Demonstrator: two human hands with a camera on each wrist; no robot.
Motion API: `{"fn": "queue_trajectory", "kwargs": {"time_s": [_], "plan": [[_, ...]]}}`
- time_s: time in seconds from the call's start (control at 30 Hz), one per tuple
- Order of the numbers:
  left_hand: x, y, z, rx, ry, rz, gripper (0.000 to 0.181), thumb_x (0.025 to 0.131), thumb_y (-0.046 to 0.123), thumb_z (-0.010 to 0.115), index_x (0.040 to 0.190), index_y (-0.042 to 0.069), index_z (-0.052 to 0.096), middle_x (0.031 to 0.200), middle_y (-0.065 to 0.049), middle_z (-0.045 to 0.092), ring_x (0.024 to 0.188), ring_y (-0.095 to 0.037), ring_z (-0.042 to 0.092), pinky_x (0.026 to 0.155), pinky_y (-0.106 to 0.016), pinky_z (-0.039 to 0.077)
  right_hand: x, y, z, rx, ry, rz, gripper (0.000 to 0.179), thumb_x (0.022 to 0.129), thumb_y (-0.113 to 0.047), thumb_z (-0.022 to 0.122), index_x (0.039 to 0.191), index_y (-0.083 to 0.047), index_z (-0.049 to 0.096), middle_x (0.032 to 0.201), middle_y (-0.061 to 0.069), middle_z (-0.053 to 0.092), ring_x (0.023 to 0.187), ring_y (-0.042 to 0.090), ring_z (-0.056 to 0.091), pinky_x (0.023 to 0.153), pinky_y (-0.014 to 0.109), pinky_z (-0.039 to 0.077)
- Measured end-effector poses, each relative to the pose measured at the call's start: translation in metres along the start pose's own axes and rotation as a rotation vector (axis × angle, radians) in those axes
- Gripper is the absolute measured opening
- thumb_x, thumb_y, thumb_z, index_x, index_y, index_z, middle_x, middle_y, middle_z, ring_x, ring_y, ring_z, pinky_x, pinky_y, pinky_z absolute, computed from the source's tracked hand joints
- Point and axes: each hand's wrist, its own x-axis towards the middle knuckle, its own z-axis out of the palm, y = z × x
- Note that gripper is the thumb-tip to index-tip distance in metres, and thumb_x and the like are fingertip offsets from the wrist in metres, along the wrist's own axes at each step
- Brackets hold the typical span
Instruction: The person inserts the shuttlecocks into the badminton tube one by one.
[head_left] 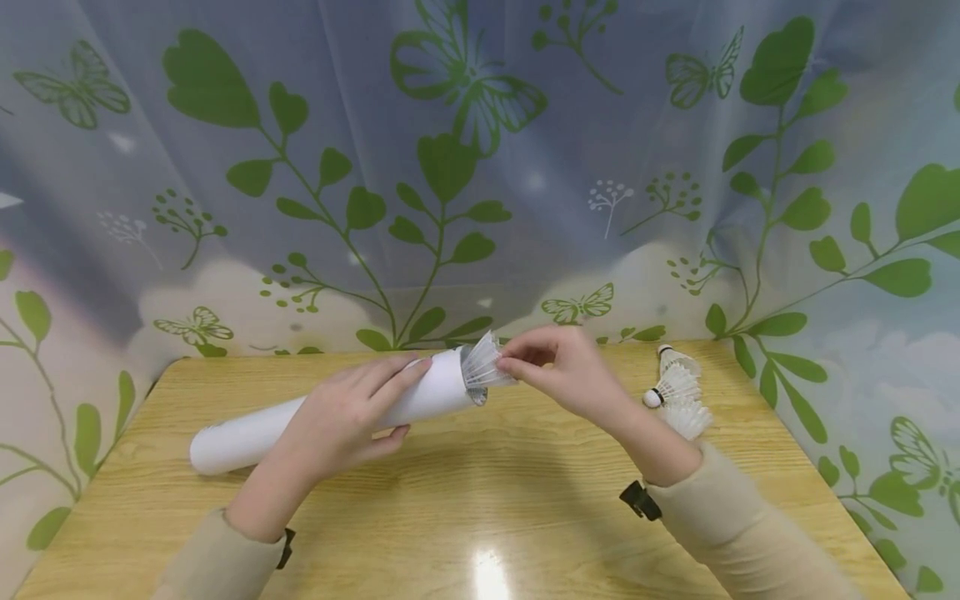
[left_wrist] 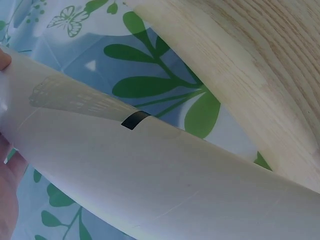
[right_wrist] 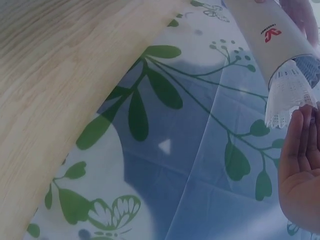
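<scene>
My left hand (head_left: 345,412) grips a white shuttlecock tube (head_left: 251,435) around its middle, tilted with its mouth raised toward the right. At that mouth, my right hand (head_left: 573,371) pinches the skirt edge of a white shuttlecock (head_left: 483,365). Part of the skirt sticks out of the tube, and its cork end is hidden inside. The right wrist view shows the flared, netted skirt (right_wrist: 285,97) beyond the tube's rim, with the right fingers (right_wrist: 295,135) against it. In the left wrist view, a printed shuttlecock picture (left_wrist: 80,100) marks the tube's side.
Several white shuttlecocks (head_left: 678,387) lie together at the wooden table's (head_left: 420,517) right side, beside my right forearm. A curtain with green leaves and butterflies (head_left: 465,208) hangs behind the table's far edge and along its sides.
</scene>
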Motion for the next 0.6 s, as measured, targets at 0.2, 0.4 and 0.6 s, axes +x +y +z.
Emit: {"fn": "queue_trajectory", "kwargs": {"time_s": [0.2,0.4,0.6], "plan": [[-0.001,0.0,-0.002,-0.002,-0.009,-0.002,0.084,0.072,0.021,0.089,0.149,0.006,0.057,0.134,-0.016,0.07,0.105,-0.033,0.076,0.087,-0.045,0.068,0.001,-0.002,0.007,0.023,0.015,-0.037,0.008,0.09,-0.002,0.081,0.098,0.0,0.082,0.091,0.012,0.08,0.074,0.009,0.069,0.068,0.023,0.063],[-0.004,-0.001,-0.003,-0.018,-0.006,-0.005,0.086,0.072,0.019,0.091,0.149,0.007,0.056,0.134,-0.017,0.069,0.105,-0.034,0.076,0.085,-0.045,0.068,-0.001,-0.008,0.013,0.063,0.02,-0.055,0.008,0.09,-0.001,0.081,0.098,0.0,0.082,0.091,0.013,0.08,0.076,0.009,0.07,0.071,0.024,0.064],[-0.004,0.0,-0.005,-0.025,-0.022,-0.003,0.085,0.073,0.019,0.093,0.149,0.007,0.056,0.137,-0.017,0.068,0.108,-0.033,0.076,0.085,-0.044,0.068,-0.002,-0.006,0.021,0.07,0.019,-0.119,0.006,0.089,-0.001,0.082,0.096,-0.001,0.082,0.09,0.012,0.081,0.076,0.007,0.07,0.072,0.023,0.064]]}}
